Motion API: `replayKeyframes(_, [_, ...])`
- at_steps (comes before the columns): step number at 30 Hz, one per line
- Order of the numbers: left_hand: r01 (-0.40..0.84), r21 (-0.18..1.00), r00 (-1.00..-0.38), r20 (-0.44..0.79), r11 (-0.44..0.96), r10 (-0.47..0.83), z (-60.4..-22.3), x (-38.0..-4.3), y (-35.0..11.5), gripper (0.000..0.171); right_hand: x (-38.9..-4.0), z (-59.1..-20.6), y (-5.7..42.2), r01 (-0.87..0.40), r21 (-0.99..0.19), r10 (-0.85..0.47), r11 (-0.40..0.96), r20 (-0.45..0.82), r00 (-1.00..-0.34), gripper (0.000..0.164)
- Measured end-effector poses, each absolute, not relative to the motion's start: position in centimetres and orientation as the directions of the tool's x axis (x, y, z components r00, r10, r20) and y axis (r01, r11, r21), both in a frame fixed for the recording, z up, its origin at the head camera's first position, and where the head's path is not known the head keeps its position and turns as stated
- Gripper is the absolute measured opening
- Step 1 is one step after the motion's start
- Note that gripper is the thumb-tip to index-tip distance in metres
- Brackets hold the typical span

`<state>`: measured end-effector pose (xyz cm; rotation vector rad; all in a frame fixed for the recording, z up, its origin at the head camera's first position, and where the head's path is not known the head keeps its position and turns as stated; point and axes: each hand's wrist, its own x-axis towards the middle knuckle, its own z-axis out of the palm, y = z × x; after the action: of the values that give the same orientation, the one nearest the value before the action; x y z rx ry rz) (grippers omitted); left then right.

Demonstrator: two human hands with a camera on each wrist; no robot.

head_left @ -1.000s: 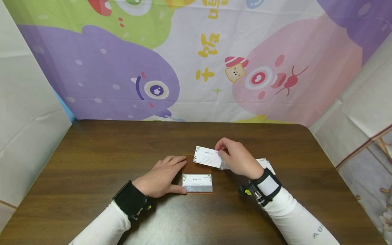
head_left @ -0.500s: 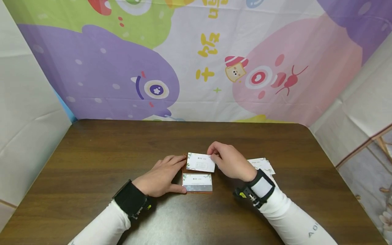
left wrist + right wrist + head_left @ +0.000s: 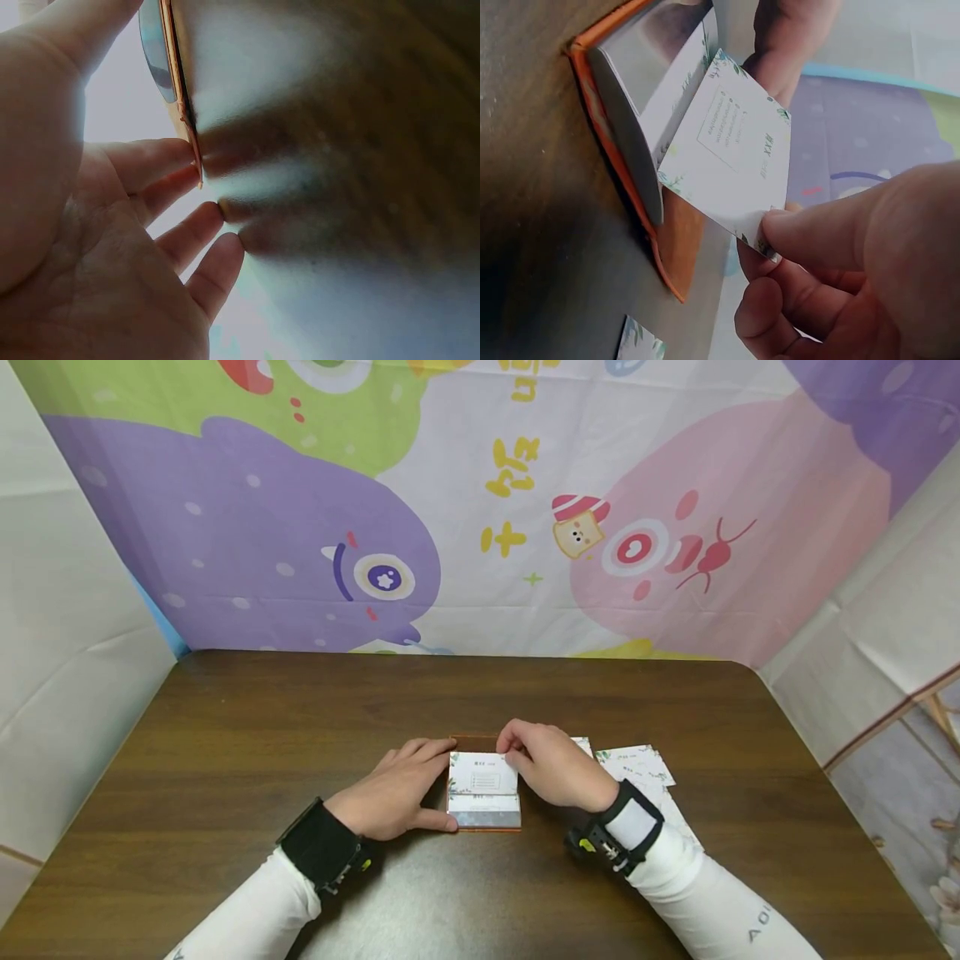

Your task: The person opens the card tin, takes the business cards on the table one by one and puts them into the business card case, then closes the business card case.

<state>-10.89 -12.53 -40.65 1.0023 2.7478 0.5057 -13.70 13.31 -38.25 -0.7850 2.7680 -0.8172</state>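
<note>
A brown card holder (image 3: 476, 743) lies on the table, with an orange edge (image 3: 622, 180) in the right wrist view. Its near half has a pocket (image 3: 487, 819) with white business cards in it. My left hand (image 3: 386, 795) rests along the holder's left side, fingers extended and thumb at the near corner; the left wrist view shows its fingertips (image 3: 217, 212) by the holder's rim (image 3: 180, 82). Between thumb and forefinger, my right hand (image 3: 558, 768) pinches a leaf-patterned business card (image 3: 727, 150) by its corner. That card's lower edge is right at the pocket's opening.
More business cards (image 3: 637, 763) lie spread to the right of the holder, partly hidden under my right forearm. One card (image 3: 581, 744) peeks out behind my right hand. A cartoon-print cloth (image 3: 495, 510) hangs behind the table (image 3: 300, 710).
My right hand has carried the card leftward and toward me, from the holder's far right side down over the pocket. The left hand has stayed in place.
</note>
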Motion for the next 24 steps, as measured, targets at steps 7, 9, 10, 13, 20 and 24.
replayKeyframes(7, [0.584,0.386,-0.757,-0.058,0.714,0.651,-40.6,-10.9,-12.5,0.093,-13.4,-38.8,13.3,-0.443,-0.528,-0.531,0.725,-0.019,-0.847,0.01])
replayKeyframes(9, [0.582,0.385,-0.758,-0.061,0.716,0.649,-40.6,-10.9,-12.5,0.093,-13.3,-38.9,13.3,-0.443,-0.528,-0.534,0.725,-0.024,-0.845,0.009])
replayKeyframes(10, [0.581,0.383,-0.759,-0.063,0.718,0.648,-40.6,-10.9,-12.5,0.094,-13.2,-38.9,13.4,-0.445,-0.525,-0.536,0.725,-0.026,-0.844,0.009])
replayKeyframes(13, [0.579,0.378,-0.76,-0.069,0.722,0.646,-40.6,-10.9,-12.5,0.094,-13.1,-39.0,13.4,-0.448,-0.521,-0.54,0.726,-0.029,-0.841,0.008])
replayKeyframes(20, [0.582,0.368,-0.761,-0.066,0.725,0.645,-40.7,-10.9,-12.5,0.095,-12.9,-39.2,13.6,-0.46,-0.518,-0.554,0.722,-0.033,-0.832,0.01])
replayKeyframes(24, [0.586,0.371,-0.759,-0.06,0.72,0.648,-40.7,-10.9,-12.5,0.095,-12.9,-39.4,13.6,-0.469,-0.514,-0.564,0.718,-0.036,-0.825,0.009])
